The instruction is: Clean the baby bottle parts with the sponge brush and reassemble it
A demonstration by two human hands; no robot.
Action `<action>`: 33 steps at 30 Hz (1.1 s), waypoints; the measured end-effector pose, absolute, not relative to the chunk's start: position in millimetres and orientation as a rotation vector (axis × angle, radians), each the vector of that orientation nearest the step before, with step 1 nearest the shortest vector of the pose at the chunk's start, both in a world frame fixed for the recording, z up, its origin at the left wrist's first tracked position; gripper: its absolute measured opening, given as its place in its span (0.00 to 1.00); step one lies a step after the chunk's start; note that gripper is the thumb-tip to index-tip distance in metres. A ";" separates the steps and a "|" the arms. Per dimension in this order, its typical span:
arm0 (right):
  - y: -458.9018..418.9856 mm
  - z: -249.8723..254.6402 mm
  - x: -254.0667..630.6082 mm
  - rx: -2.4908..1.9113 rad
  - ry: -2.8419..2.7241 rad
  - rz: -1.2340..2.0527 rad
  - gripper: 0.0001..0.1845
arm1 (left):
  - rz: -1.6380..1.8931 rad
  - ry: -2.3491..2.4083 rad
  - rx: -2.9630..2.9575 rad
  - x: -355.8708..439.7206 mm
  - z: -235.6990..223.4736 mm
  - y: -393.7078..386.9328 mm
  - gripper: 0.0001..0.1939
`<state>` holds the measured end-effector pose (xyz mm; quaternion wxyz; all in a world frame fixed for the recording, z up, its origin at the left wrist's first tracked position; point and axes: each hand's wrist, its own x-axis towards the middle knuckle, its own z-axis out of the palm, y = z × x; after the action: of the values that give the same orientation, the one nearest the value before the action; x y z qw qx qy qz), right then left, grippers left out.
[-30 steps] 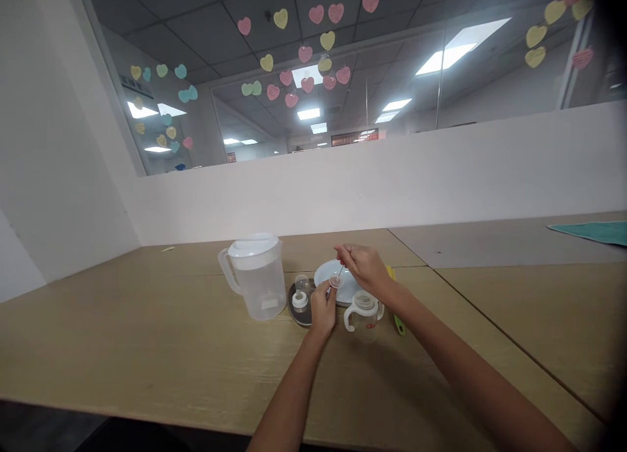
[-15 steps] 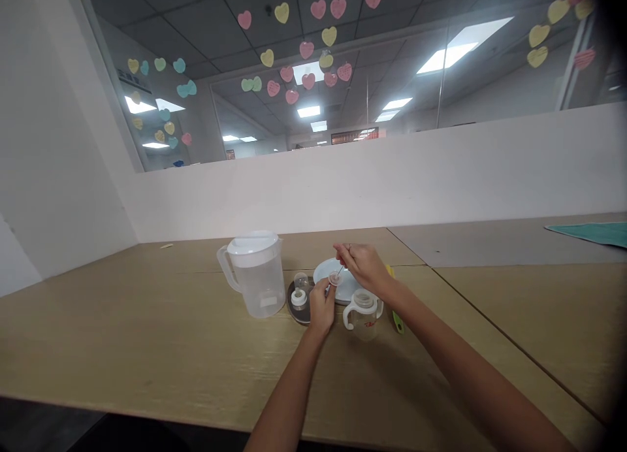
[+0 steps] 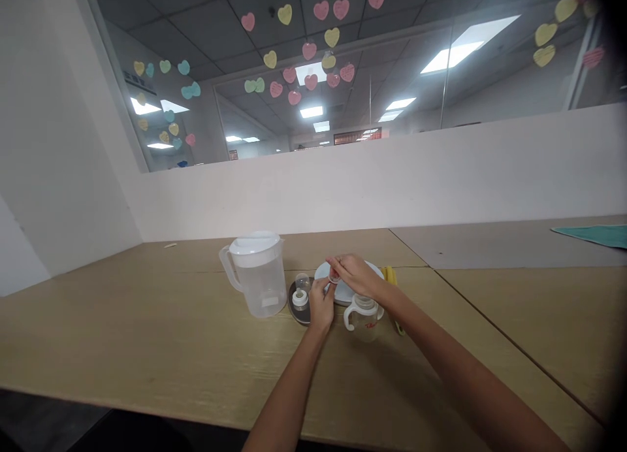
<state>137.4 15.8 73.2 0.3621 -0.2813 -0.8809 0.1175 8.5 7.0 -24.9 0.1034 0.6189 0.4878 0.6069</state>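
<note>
My left hand (image 3: 322,306) pinches the rim of a small clear piece that looks like a baby bottle nipple (image 3: 334,277), held above the table. My right hand (image 3: 353,273) is closed right over that piece, fingertips at its top. The thin stick it gripped is now hidden by the fingers. Below my right wrist stands a clear baby bottle (image 3: 365,321), uncapped, with white side handles. Left of my left hand, a dark round tray (image 3: 294,315) carries a white bottle collar (image 3: 300,299) and a clear cap (image 3: 302,282).
A translucent lidded jug (image 3: 262,285) stands left of the tray. Behind my hands lies a pale plate (image 3: 345,294). A yellow and green brush-like item (image 3: 390,275) lies beyond the bottle, partly covered by my right forearm. A teal cloth (image 3: 595,234) is at far right.
My right hand has come down and left onto the clear nipple, and the thin stick between them no longer shows. My left hand stays nearly in place. The view has shifted slightly.
</note>
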 end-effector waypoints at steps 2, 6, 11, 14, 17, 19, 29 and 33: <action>8.6 80.7 141.3 -0.723 -2.272 0.167 0.26 | 1.795 1.469 1.795 6.8 -26.7 7.8 0.15; -5.5 94.5 147.9 -0.835 -2.253 -0.064 0.22 | 1.797 1.495 1.772 4.9 -29.4 9.0 0.15; -10.5 97.3 145.7 -0.875 -2.338 -0.218 0.19 | 1.815 1.471 1.769 5.8 -27.8 7.5 0.15; -7.9 94.4 141.3 -0.903 -2.377 -0.264 0.19 | 1.835 1.462 1.757 6.2 -26.6 6.1 0.15; -4.9 91.8 138.2 -0.956 -2.410 -0.273 0.20 | 1.845 1.444 1.755 6.3 -26.5 5.6 0.15; -2.8 90.1 137.3 -0.987 -2.420 -0.272 0.20 | 1.848 1.439 1.755 6.2 -26.5 5.6 0.15; 4.3 77.6 133.1 -1.035 -2.483 -0.216 0.19 | 1.898 1.430 1.742 4.0 -18.5 1.0 0.17; 2.1 78.0 132.0 -1.059 -2.488 -0.293 0.20 | 1.868 1.421 1.786 1.9 -19.8 2.6 0.15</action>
<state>132.0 2.1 78.0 0.2094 -0.3808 -0.8945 -0.1054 1.9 2.6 -19.8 0.0961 0.6028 0.4795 0.6304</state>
